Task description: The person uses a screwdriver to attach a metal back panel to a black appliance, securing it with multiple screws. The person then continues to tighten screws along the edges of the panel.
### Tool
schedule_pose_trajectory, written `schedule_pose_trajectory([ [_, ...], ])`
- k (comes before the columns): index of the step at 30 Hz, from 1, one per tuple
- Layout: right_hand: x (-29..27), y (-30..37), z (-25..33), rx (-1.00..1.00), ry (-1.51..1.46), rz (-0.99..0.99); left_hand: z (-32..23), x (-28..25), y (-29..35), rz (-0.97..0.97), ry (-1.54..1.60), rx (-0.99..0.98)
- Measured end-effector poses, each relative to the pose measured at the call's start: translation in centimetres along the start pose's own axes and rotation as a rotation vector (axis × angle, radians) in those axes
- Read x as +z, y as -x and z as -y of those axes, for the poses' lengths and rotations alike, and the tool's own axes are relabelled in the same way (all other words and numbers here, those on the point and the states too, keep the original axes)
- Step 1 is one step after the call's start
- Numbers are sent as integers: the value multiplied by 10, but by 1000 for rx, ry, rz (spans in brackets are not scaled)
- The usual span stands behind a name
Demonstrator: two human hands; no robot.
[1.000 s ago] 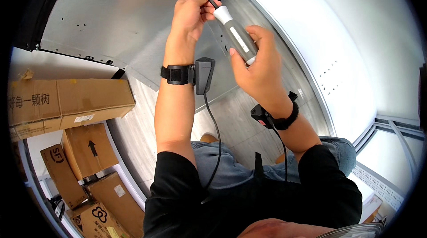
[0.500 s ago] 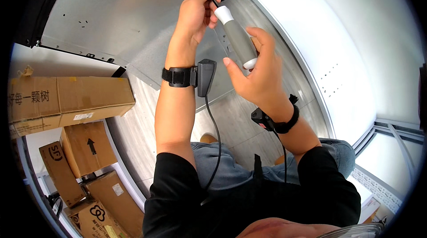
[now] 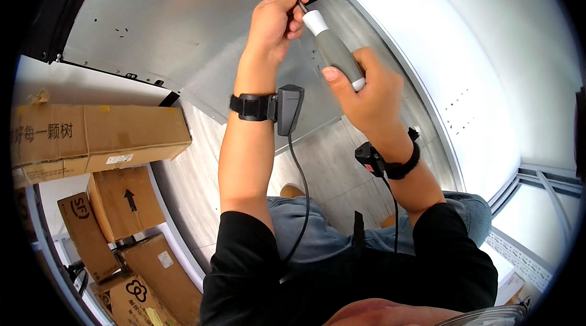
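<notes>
A screwdriver (image 3: 337,54) with a grey and white handle slants across the upper middle, its dark shaft pointing up and left. The fingers of my left hand (image 3: 274,26) pinch that shaft close to the tip. At the handle's lower end, my right hand (image 3: 371,91) closes its thumb and fingers round the grip. The tip meets the edge of a large silver metal panel (image 3: 183,39), near a small fitting at the top; my fingers partly hide the exact contact. Round vent slots show in the panel's upper part.
Several cardboard boxes lie at the left, a long one (image 3: 134,137) above others on a white shelf (image 3: 174,243). To the right, a white shelf (image 3: 421,39) curves along the wall. Cables hang from the black devices (image 3: 290,109) strapped to my wrists. Wood-look floor (image 3: 332,167) lies below.
My right hand's fingers have gone from spread beside the handle to closed round it. The left hand still pinches the shaft. The whole view has shifted slightly.
</notes>
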State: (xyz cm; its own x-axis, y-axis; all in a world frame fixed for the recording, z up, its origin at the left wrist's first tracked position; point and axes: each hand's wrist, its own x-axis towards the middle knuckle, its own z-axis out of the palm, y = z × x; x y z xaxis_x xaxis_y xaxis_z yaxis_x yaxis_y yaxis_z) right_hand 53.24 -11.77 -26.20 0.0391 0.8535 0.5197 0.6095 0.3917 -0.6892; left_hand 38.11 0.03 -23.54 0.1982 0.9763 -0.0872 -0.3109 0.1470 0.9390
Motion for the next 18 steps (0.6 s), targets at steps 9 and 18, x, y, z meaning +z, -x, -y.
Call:
schedule_pose_trajectory([
  [9,11,2,-6,-86,-179,-141,2,7,-5,-60,9,3],
  [18,-7,-3,-3,50,14,45,1,5,-1,-37,26,6],
])
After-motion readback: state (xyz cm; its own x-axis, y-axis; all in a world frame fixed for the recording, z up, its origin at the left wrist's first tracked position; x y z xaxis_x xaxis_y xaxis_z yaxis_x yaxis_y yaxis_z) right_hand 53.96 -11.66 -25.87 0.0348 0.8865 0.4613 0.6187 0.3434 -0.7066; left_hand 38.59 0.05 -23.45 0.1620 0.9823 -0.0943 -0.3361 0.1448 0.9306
